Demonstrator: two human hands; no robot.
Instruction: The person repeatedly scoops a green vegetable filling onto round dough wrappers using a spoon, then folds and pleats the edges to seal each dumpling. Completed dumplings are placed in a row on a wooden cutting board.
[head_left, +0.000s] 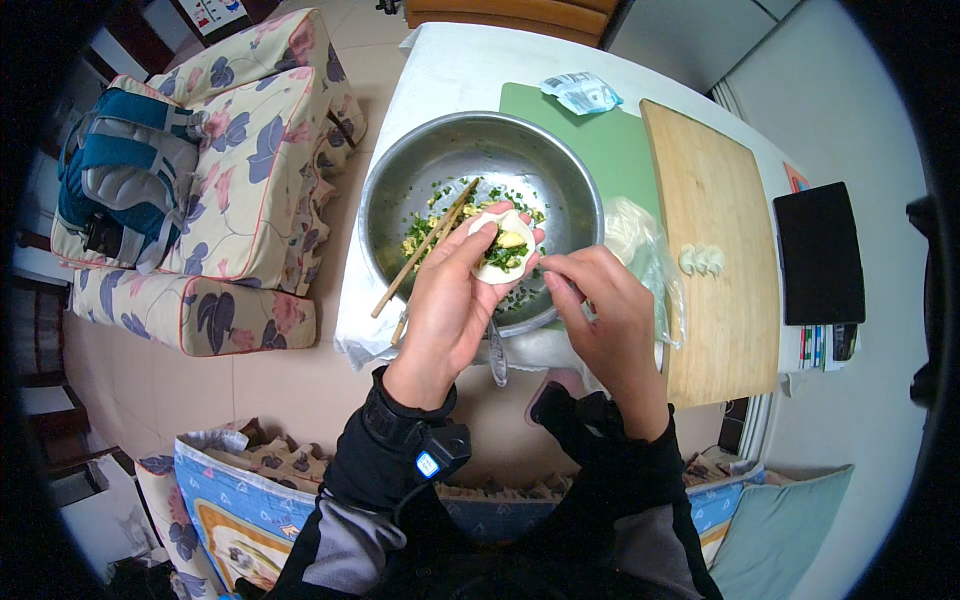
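In the palm of my left hand (454, 296) lies a round white dumpling wrapper (489, 275), with my thumb pressing on its rim. A mound of chopped green leaves and yellow egg filling (509, 247) sits in the middle of the wrapper. Just right of it hovers my right hand (600, 300), its fingers curled, thumb and forefinger slightly apart with nothing visible between them. Beneath both hands is a large steel bowl (480, 127) with loose filling (420, 238). Wooden chopsticks (420, 255) lean over its near left rim. A metal spoon handle (497, 356) shows over the near rim.
Several folded dumplings (701, 259) lie on a wooden board (709, 180) at right. Between bowl and board is a plastic bag of pale wrappers (626, 225). A green mat (615, 135) carries a blue-white packet (581, 92). A black flat object (820, 253) lies by the wall.
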